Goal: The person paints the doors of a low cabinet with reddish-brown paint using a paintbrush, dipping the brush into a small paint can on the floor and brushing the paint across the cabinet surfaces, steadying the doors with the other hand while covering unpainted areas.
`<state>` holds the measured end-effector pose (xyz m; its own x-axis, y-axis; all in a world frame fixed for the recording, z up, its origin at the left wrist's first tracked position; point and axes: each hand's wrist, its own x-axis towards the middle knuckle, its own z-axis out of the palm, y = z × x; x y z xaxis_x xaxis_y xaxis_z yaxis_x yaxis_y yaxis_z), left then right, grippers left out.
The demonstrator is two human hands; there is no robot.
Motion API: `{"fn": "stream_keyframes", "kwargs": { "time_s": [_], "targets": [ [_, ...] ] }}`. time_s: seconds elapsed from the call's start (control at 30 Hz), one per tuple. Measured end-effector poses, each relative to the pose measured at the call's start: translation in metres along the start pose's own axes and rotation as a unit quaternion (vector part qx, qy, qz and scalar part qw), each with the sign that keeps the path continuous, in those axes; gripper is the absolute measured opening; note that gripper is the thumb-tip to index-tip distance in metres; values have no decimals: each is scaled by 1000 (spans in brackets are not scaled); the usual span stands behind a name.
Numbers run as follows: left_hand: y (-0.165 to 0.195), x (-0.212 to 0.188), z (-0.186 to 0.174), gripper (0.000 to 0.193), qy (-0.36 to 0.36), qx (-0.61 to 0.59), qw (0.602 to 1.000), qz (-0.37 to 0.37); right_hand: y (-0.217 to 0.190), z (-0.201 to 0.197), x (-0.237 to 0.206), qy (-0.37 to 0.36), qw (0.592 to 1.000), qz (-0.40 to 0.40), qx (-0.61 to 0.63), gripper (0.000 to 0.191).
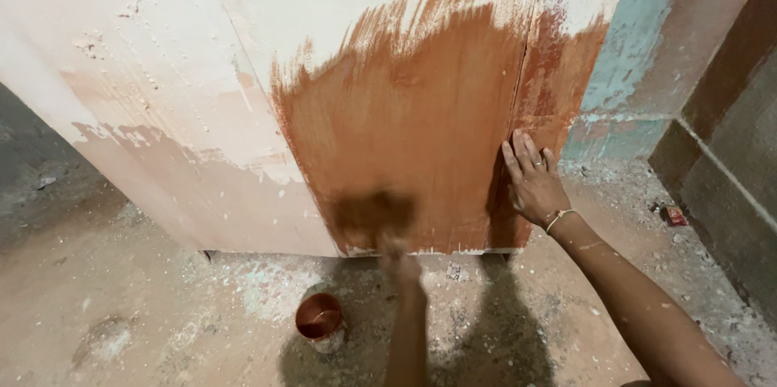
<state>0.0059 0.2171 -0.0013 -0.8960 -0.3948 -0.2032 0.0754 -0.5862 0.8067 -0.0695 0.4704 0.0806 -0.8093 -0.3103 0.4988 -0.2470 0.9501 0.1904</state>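
My left hand (pixel 402 265) is motion-blurred and grips a wide paintbrush (pixel 374 213), whose bristles lie against the lower part of a pale wooden panel (pixel 162 95). A large patch of brown paint (pixel 405 120) covers the panel's right half. My right hand (pixel 530 180), with a ring and a thin bracelet, lies flat with fingers spread against the painted right edge of the panel.
A small round tin of brown paint (pixel 318 318) stands on the dusty floor (pixel 121 314) just left of my left arm. A worn teal and brown wall (pixel 647 55) and a dark step (pixel 728 176) close in on the right. Rubble and plaster flakes litter the floor.
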Motion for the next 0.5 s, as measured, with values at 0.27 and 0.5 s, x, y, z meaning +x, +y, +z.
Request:
{"fn": "stream_keyframes", "kwargs": {
  "time_s": [0.27,0.5],
  "targets": [
    [31,53,-44,54,-60,-131,968,207,1,9,0,23,1000,-10,-15,79],
    [-2,-39,12,56,-312,229,918,-85,2,6,0,-11,1000,-3,-29,87]
  ]
}}
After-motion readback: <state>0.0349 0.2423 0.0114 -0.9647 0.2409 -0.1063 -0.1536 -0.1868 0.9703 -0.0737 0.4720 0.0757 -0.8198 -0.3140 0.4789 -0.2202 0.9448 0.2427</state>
